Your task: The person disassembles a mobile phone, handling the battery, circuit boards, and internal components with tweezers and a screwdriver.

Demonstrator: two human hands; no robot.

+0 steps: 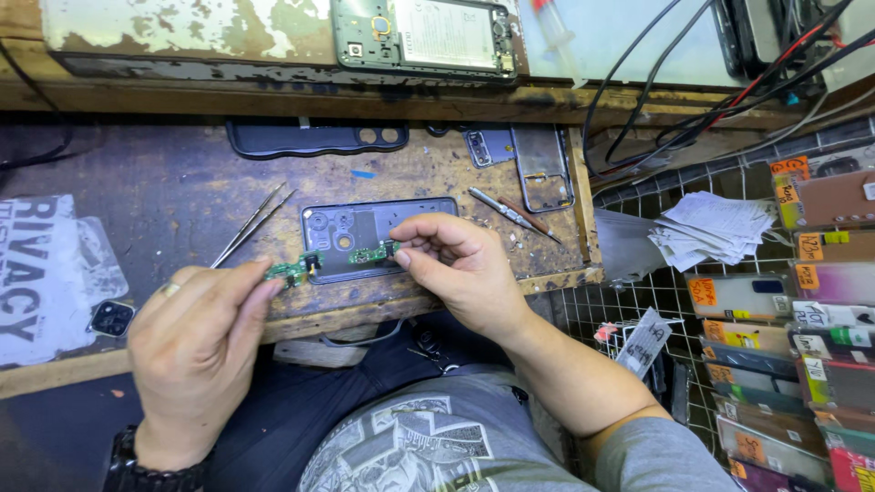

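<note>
Green circuit boards, one (293, 270) pinched in left grip (196, 342), one (374, 252) in right grip (456, 264), above bench edge (365, 314).

A scarred, stained wooden worktop (182, 196) is seen under even light. Behind it a raised wooden ledge (273, 91) with peeling paint is set. To the right, a wire rack (638, 301) is fixed, and black cables (656, 82) are draped above it.
</note>
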